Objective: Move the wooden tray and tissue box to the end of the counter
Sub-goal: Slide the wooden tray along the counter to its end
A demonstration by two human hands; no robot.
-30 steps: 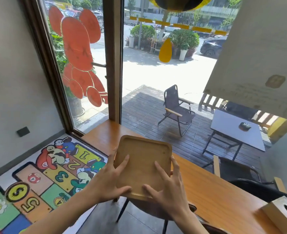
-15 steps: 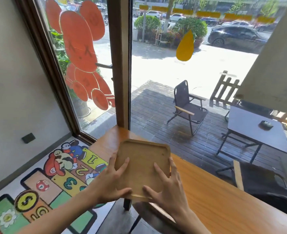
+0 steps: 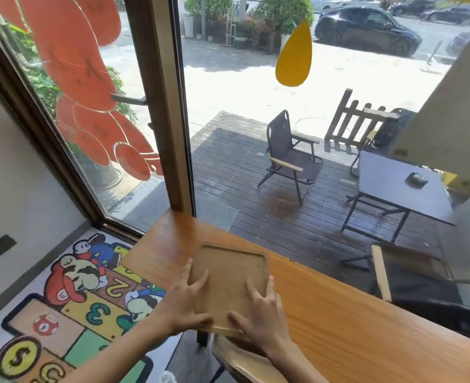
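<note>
A square wooden tray [image 3: 228,275] with a raised rim is held low over the left end of the wooden counter [image 3: 339,313], its near edge sticking out past the counter's front edge. My left hand [image 3: 184,305] grips the tray's near left side, thumb under the near rim and fingers spread on its inside. My right hand [image 3: 261,316] grips the near right side the same way. The tissue box is out of view.
The counter runs along a large window [image 3: 256,106], and its left end [image 3: 145,244] lies just beyond the tray. A chair back [image 3: 242,363] stands under the counter below my hands. A colourful floor mat [image 3: 70,299] lies to the left.
Both hands have carried the tray left and forward along the counter toward its end. The tissue box, seen at the lower right one second ago, has left the view.
</note>
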